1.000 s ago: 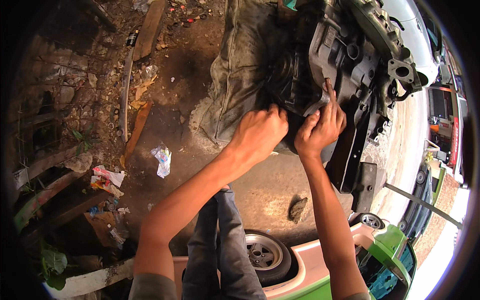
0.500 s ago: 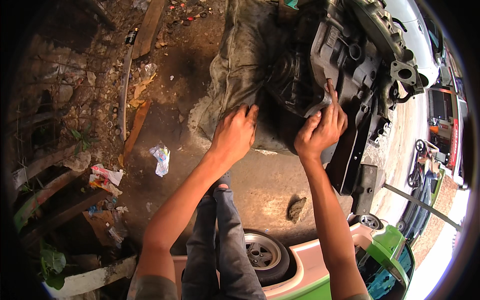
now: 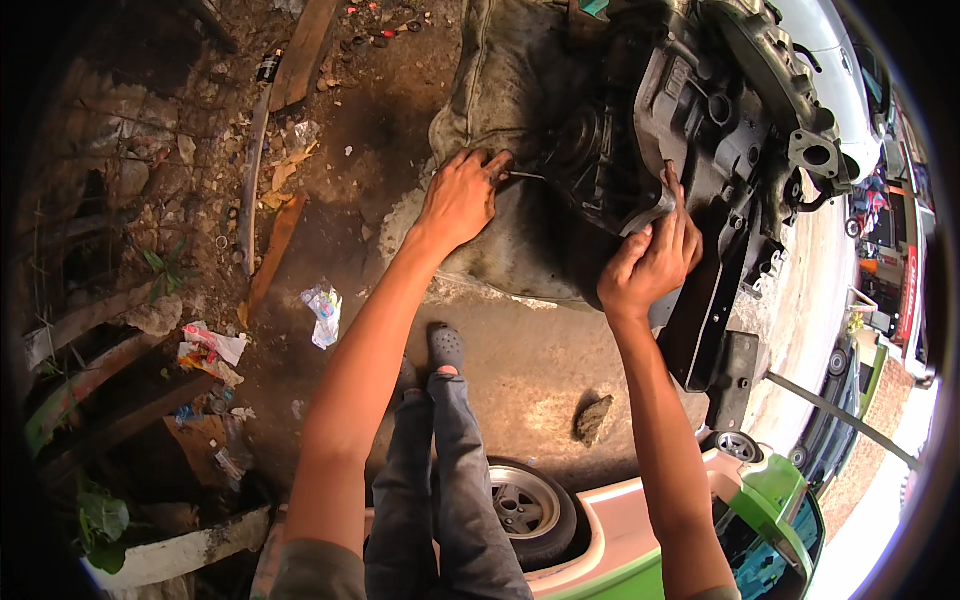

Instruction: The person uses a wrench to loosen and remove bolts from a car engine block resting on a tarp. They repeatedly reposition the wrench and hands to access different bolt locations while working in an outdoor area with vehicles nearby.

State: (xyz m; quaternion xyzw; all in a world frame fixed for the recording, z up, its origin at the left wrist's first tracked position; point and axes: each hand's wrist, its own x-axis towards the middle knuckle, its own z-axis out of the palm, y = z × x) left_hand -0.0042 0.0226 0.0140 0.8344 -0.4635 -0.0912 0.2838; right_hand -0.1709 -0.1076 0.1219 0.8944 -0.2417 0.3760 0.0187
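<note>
My left hand is closed over the cloth at the engine's left side. From its fingertips a thin metal rod points right, toward the dark round part of the engine; its kind does not show. With thumb and fingers my right hand grips the lower corner of a grey metal engine cover, its index finger stretched up along the surface. The engine is dark and greasy. Beneath it lies a stained, grimy cloth.
A flanged pipe juts out at the engine's right. Behind me stands a green and pink vehicle with a wheel. Litter, planks and a crumpled wrapper lie on the dirt at left. A stone-like lump sits nearby.
My left hand has moved farther away and slightly left, and the thin metal rod now shows at its fingertips. My right hand keeps its grip on the cover. My shoe shows more fully.
</note>
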